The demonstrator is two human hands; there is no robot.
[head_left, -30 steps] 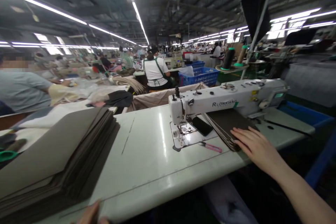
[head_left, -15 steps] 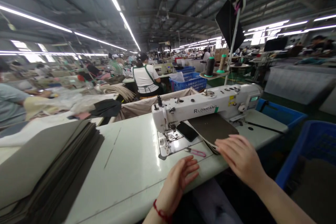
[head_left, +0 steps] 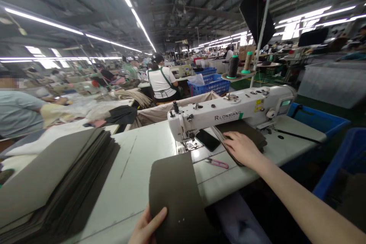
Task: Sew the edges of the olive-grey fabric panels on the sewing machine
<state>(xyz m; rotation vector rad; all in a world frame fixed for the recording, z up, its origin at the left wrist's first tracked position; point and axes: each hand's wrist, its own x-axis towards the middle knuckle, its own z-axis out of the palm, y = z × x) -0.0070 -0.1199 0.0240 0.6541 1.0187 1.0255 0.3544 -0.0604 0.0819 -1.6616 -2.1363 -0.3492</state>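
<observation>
Panel [head_left: 175,198] up off the table here, dark olive, matte, cut with clean straight edges, and stiff enough to stand from the left hand [head_left: 145,228], which closes on its lower edge with the thumb across the face. That edge grip seems to leave nearly the whole sheet showing. Right hand [head_left: 243,148] lies flat and relaxed, fingers together, pressing down on a short stack of panels [head_left: 247,131], apparently to keep the loose layers from sliding. That stack sits at the foot of the white R LONXIANG sewing machine [head_left: 228,112], at 12 o'clock, with a black phone [head_left: 207,140] lying by the presser foot. Pink-handled thread snips [head_left: 217,163] sit just beside the right hand, within easy reach. At 9 o'clock a tall pile of panels [head_left: 57,175] fans out across the pale, scuffed tabletop [head_left: 137,183], edges stepped like a deck of cards. Thread cones [head_left: 233,66] stand on a round tray at 1 o'clock, a blue bin [head_left: 341,164] waits at 3, and a co-worker in a white shirt [head_left: 160,82] sits at 11.
</observation>
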